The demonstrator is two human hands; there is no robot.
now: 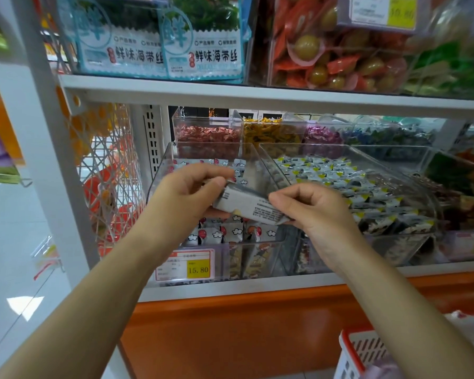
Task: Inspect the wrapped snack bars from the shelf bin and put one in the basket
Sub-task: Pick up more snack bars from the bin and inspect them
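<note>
Left of centre, the left hand (192, 187) is pinched on the upper-left end of one wrapped snack bar (246, 205), and its lower-right end is pinched by the right hand (312, 209). The bar is thus held between both hands in front of the clear shelf bin (156, 179), with its long axis tilted from upper left to lower right. The basket (352, 351) is seen at lower right of the frame, well below the bar and nearer the right hand, so a down-and-right carry by that hand is judged likeliest.
</note>
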